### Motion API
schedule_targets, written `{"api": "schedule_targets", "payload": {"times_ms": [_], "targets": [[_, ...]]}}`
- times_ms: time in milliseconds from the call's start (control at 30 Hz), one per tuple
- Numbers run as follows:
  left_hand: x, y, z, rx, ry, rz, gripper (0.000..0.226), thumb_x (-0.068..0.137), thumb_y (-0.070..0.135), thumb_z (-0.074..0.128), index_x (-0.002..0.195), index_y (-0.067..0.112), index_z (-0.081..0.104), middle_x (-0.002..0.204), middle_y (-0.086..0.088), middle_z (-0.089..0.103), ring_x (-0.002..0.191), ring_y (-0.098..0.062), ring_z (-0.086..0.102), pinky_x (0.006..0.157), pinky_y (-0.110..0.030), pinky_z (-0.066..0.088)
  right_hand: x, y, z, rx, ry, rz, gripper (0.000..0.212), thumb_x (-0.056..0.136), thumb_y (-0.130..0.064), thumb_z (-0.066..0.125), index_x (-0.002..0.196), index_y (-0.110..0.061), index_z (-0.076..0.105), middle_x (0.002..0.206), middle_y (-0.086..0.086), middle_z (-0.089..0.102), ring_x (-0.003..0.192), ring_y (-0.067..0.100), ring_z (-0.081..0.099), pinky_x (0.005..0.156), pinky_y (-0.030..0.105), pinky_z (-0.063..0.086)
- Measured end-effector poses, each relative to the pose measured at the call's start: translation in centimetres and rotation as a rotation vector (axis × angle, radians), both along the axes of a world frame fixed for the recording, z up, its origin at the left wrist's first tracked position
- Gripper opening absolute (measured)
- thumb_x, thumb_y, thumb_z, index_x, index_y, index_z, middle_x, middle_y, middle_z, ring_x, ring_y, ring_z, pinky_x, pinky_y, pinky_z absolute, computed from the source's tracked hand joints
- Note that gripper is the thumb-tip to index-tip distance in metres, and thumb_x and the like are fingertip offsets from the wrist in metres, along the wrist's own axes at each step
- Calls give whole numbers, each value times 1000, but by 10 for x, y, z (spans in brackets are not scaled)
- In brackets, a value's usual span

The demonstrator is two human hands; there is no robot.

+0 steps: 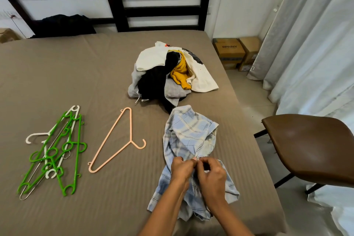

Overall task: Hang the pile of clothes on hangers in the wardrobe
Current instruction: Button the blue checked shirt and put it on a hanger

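Observation:
A crumpled blue-and-white plaid shirt lies on the brown bed near its right side. My left hand and my right hand meet at the middle of the shirt, each pinching its fabric. Left of the shirt lies a single peach hanger. Further left is a heap of several green and white hangers. Beyond the shirt sits the pile of clothes: white, black, grey and mustard pieces.
A brown chair stands close to the bed's right edge. Cardboard boxes sit on the floor by the white curtain. A dark garment lies against the black headboard.

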State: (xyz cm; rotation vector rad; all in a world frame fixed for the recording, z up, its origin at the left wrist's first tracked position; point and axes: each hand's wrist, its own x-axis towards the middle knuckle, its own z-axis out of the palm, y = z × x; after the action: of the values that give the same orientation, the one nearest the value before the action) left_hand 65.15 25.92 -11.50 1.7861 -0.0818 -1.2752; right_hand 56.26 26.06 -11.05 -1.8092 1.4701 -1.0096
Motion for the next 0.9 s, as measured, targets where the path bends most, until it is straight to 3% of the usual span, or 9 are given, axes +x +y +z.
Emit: {"api": "schedule_targets", "payload": {"times_ms": [67, 133, 233, 333, 500, 667, 767, 833, 900], "targets": [[0, 1, -1, 2, -3, -29, 63, 83, 14, 69, 132, -12, 37, 124, -34, 53, 114, -41, 55, 88, -51, 49, 0, -3, 4, 189, -142, -88, 14, 83, -6, 65, 74, -16, 66, 69, -5, 65, 61, 8, 61, 57, 13, 46], [1, 1, -5, -1, -11, -48, 63, 86, 11, 66, 134, -15, 32, 128, -37, 47, 119, -44, 49, 93, -52, 41, 2, -6, 5, 373, -272, -146, 17, 81, -2, 65, 70, -14, 67, 63, -2, 66, 58, 10, 61, 58, 23, 50], [2, 3, -7, -39, -20, -60, 58, 88, 7, 64, 132, -15, 34, 119, -34, 57, 94, -30, 63, 81, -45, 52, 4, -13, 6, 666, -532, -228, 16, 79, 8, 60, 68, -1, 65, 59, 7, 63, 56, 18, 56, 57, 31, 48], [6, 4, -10, -86, -28, -100, 44, 89, 5, 62, 123, -8, 36, 91, -9, 63, 78, -13, 58, 60, -18, 49, 2, -25, 11, 1015, -769, -206, 18, 79, 15, 52, 69, 4, 61, 58, 12, 56, 49, 17, 49, 46, 25, 44], [17, 4, -15, -171, 6, -223, 31, 90, 1, 58, 113, 0, 36, 75, -3, 57, 70, -12, 54, 66, -23, 45, -11, -47, 9, 1502, -946, -114, 15, 87, 7, 50, 76, 4, 59, 63, 12, 56, 42, 14, 54, 41, 19, 49], [25, 5, -13, -226, 71, -243, 27, 87, -3, 60, 98, 10, 39, 72, -4, 59, 57, -10, 53, 52, -18, 42, -6, -56, 6, 1440, -1046, -162, 15, 90, -10, 54, 78, -2, 57, 67, 11, 58, 58, 20, 55, 46, 23, 51], [28, 6, -12, -206, 74, -254, 21, 87, 3, 60, 99, 12, 46, 64, 1, 57, 50, -8, 47, 46, -20, 34, 0, -63, 5, 1263, -1175, -274, 11, 94, -4, 49, 87, 0, 56, 61, 11, 67, 51, 19, 65, 43, 23, 52], [27, 2, -9, -184, 35, -274, 11, 89, 16, 60, 96, 13, 53, 59, 5, 55, 47, -7, 43, 43, -19, 31, 3, -65, 5, 1113, -1069, -213, 12, 93, 4, 46, 91, 0, 57, 65, 10, 70, 56, 17, 68, 47, 25, 54], [26, -9, -6, -162, -91, -283, 25, 86, 38, 65, 91, 14, 61, 67, 3, 61, 55, -9, 52, 49, -21, 40, 3, -63, 12, 961, -893, -97, 16, 90, 9, 49, 92, -3, 60, 74, 10, 72, 64, 18, 69, 56, 28, 57]]}}
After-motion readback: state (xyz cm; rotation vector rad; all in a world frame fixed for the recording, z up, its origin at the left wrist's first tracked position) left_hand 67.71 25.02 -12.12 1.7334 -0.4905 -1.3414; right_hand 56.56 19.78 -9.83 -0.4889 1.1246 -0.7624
